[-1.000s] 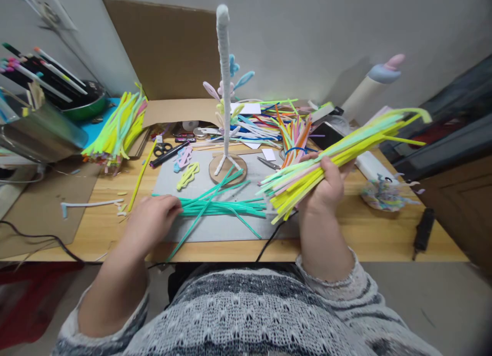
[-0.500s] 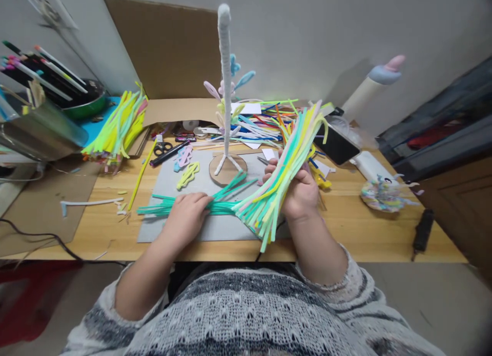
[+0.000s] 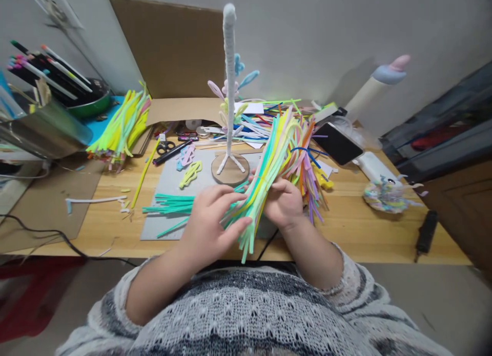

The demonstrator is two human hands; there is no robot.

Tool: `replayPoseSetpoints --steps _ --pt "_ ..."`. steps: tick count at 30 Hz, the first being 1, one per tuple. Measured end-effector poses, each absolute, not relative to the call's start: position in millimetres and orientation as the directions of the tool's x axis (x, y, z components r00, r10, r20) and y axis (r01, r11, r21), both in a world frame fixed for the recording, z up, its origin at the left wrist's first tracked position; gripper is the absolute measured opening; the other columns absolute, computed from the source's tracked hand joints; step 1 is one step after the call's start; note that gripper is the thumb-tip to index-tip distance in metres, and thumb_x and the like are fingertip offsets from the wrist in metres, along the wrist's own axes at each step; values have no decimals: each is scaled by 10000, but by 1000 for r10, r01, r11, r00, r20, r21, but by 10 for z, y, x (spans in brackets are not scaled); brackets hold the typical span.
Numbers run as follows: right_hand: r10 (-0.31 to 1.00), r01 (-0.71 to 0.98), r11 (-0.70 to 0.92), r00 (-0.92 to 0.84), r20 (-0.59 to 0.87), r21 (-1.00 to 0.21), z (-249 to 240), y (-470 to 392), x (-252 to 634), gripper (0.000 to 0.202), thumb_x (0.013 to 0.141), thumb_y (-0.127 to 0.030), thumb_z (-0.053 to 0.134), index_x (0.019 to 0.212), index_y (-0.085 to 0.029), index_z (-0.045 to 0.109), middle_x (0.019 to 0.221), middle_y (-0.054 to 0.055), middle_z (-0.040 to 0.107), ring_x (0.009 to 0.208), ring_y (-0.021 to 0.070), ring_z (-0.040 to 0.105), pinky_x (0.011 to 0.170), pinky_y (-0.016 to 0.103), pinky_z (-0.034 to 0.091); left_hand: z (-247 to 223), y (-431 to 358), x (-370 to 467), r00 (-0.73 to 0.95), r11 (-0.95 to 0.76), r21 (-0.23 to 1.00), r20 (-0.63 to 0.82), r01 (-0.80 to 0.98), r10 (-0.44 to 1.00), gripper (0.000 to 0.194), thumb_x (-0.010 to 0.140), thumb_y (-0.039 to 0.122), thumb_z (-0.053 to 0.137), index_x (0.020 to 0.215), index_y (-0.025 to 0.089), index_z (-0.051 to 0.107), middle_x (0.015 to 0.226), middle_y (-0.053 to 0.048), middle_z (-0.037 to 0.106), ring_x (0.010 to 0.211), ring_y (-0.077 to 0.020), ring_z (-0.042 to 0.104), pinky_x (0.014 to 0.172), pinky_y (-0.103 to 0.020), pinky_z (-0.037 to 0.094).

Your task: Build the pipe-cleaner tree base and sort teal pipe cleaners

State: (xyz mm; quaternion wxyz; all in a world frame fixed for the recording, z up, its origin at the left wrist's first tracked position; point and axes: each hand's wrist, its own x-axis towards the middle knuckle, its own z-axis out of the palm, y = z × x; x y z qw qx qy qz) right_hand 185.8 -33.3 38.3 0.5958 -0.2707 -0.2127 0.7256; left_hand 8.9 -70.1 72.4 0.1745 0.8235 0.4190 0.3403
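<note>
A bundle of pastel pipe cleaners (image 3: 265,179), green, yellow and pink, slants over the grey board (image 3: 154,230). My right hand (image 3: 286,202) is closed around its middle from the right. My left hand (image 3: 211,217) grips the lower end between thumb and fingers. Teal pipe cleaners (image 3: 172,203) lie on the board, partly hidden beneath my left hand. Just behind the hands, a white fuzzy stem (image 3: 229,79) stands upright on a round wooden base (image 3: 230,171). Pastel petal shapes (image 3: 226,89) show beside the stem.
Loose coloured pipe cleaners (image 3: 253,128) spread along the back. Another yellow-green bundle (image 3: 121,123) rests at left, near scissors (image 3: 166,146) and a black pen (image 3: 171,153). At right are a phone (image 3: 340,143), a wrapped ornament (image 3: 388,194) and a black tool (image 3: 426,235) by the edge.
My left hand has gone from the teal pipe cleaners to the bundle's lower end. The bundle has shifted left with my right hand, uncovering an orange and purple bunch behind it.
</note>
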Motion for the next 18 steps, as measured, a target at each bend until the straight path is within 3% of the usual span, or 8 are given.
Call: replayPoseSetpoints --steps 2,6,10,15,18 --pt "986 -761 -168 -132 -103 -627 375 -359 1820 347 591 -250 487 912 -194 605 828 48 690 912 272 635 822 509 521 703 -715 191 468 -610 536 391 584 792 335 810 323 619 1119 200 577 1056 -86 577 1015 -234 513 875 -401 420" --pt "990 -742 -142 -88 -115 -656 334 -382 1770 292 678 -321 589 949 -214 565 797 15 671 866 237 644 795 444 533 587 -701 300 529 -662 440 399 606 749 296 839 275 577 1124 195 589 1030 -101 568 971 -244 501 818 -400 423" --pt "991 -709 -126 -61 -118 -694 292 -399 1772 429 598 -110 633 987 -243 513 770 -39 657 760 180 644 758 373 540 561 -710 311 562 -681 385 385 623 732 265 849 309 567 1098 231 614 983 -84 554 906 -233 494 770 -385 410" --pt "993 -694 -118 -63 -104 -710 271 -420 1782 555 531 -50 540 1040 -252 451 787 -38 657 782 201 650 730 386 546 583 -652 287 462 -583 618 367 528 808 185 911 297 464 957 190 608 904 -49 584 893 -189 529 789 -346 412" --pt "995 -676 -99 -45 -93 -731 267 -431 1761 587 535 -46 552 1061 -262 408 803 -45 649 789 193 648 718 370 547 569 -570 313 371 -454 705 284 545 884 101 863 254 536 911 172 572 824 -21 596 797 -162 546 731 -303 422"
